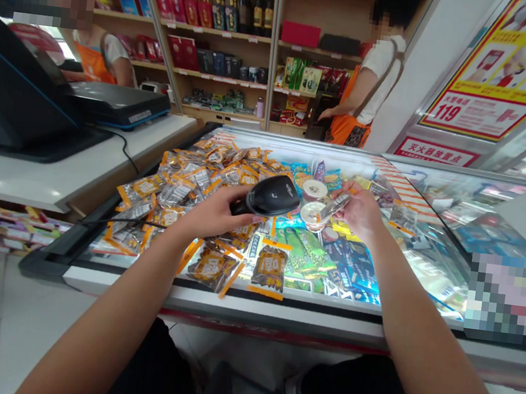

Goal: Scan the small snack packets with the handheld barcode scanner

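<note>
My left hand (216, 212) is wrapped round the handle of a black barcode scanner (273, 196), its head pointing right. In my right hand (361, 210) I pinch a small clear snack packet (334, 207), tilted, close to the front of the scanner. To the left, under and beyond my left hand, lies a heap of orange-edged snack packets (182, 190) on the glass top of a freezer chest. Two of them, a dark-filled packet (269, 268) and another packet (211, 266), lie at the near edge. A single packet (403, 215) rests right of my right hand.
Through the freezer glass (423, 242) show ice cream tubs (315, 190) and green and blue packages. At left, a white counter (16, 176) bears a black machine (12, 89). Two people in orange aprons, one person (365, 88) at right, stand beyond, by stocked shelves (220, 32).
</note>
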A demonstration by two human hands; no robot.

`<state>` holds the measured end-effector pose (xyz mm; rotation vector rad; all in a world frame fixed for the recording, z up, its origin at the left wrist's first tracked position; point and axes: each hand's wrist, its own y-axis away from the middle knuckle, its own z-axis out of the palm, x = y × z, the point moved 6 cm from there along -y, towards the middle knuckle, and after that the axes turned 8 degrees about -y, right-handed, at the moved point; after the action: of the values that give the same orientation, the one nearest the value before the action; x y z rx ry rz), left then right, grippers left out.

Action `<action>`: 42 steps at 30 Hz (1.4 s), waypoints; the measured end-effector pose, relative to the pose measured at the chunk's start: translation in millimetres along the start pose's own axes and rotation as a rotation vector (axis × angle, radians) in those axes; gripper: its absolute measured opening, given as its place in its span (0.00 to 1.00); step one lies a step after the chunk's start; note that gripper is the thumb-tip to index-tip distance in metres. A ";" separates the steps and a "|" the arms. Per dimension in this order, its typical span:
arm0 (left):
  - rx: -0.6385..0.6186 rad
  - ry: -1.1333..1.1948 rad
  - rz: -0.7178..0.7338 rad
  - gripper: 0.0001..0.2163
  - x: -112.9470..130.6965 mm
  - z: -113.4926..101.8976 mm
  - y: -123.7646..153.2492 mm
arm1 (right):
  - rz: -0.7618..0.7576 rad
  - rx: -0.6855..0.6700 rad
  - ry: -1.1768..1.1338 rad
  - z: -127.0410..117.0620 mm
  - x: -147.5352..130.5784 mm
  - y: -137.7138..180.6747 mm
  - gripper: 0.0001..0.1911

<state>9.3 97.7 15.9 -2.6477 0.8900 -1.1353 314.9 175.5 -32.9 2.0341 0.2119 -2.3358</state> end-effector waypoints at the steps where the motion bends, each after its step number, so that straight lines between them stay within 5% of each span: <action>1: -0.007 -0.005 0.012 0.17 1.3 0.5 0.6 | -0.029 -0.002 0.007 -0.1 -2.9 1.5 0.20; 8: -0.219 0.256 -0.038 0.13 3.5 17.5 8.9 | -0.206 0.012 0.077 13.4 -12.4 12.3 0.30; 11: -0.262 0.308 -0.042 0.14 6.8 21.4 10.3 | -0.187 -0.033 0.048 30.6 -14.2 15.9 0.26; 17: -0.356 0.284 -0.094 0.16 10.2 29.8 12.7 | -0.302 0.085 0.106 39.2 -17.2 18.3 0.24; 23: -0.348 0.256 -0.101 0.19 5.7 31.3 13.2 | -0.309 0.089 0.179 39.5 -15.3 18.8 0.29; 30: -0.310 0.225 -0.090 0.17 4.5 28.5 11.7 | -0.373 0.072 0.220 38.8 -19.6 21.7 0.21; 37: -0.071 0.200 -0.098 0.15 -5.8 12.4 6.2 | -0.645 0.431 0.963 -29.6 -43.5 18.5 0.29; 42: 0.126 0.277 -0.118 0.15 -13.7 -6.2 3.3 | -0.451 0.601 1.133 -106.7 -24.7 6.1 0.25</action>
<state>-4.0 103.5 10.7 -2.5094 0.6807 -1.5600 423.9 181.5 -23.1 3.7188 -0.0412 -1.1009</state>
